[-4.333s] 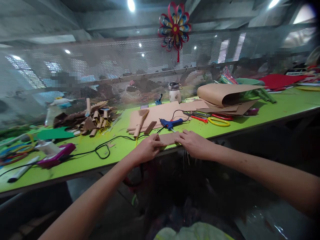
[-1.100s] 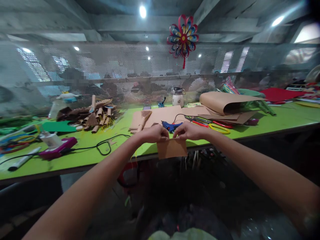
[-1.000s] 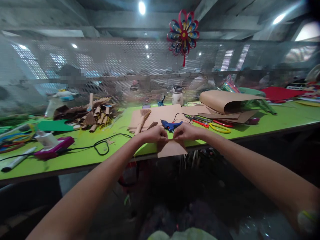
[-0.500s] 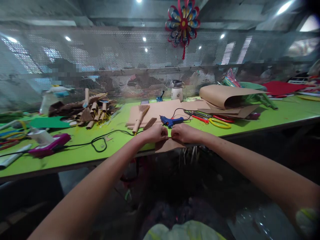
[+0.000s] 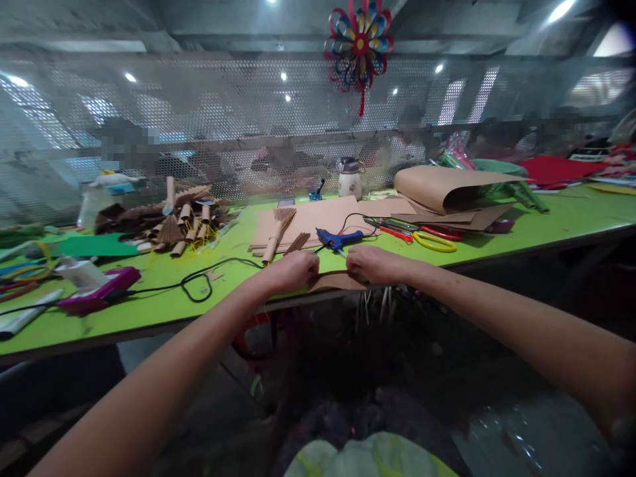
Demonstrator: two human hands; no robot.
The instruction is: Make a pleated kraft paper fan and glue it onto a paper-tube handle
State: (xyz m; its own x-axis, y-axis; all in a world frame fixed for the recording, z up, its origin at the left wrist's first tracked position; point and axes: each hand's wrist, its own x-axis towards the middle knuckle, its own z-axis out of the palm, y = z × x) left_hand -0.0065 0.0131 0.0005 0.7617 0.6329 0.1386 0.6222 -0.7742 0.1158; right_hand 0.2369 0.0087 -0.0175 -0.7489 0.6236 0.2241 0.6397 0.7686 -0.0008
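Note:
A small sheet of brown kraft paper [image 5: 334, 281] lies over the front edge of the green table [image 5: 163, 311]. My left hand [image 5: 293, 270] is closed on its left end and my right hand [image 5: 373, 264] is closed on its right end, knuckles up. Both hands press the sheet's far edge down against the table. Just behind them lies a blue glue gun [image 5: 339, 239] with a black cord.
A stack of kraft sheets [image 5: 318, 218] with a rolled paper fan [image 5: 276, 233] lies behind. Folded paper fans [image 5: 171, 222] are piled at left, near a pink glue gun [image 5: 97, 297]. Scissors [image 5: 432, 238] and a kraft roll [image 5: 447, 185] sit at right. Mesh screen behind.
The paper hung upright from my pinching fingers a second ago. It has come down flat onto the table edge, and my hands have moved apart along it.

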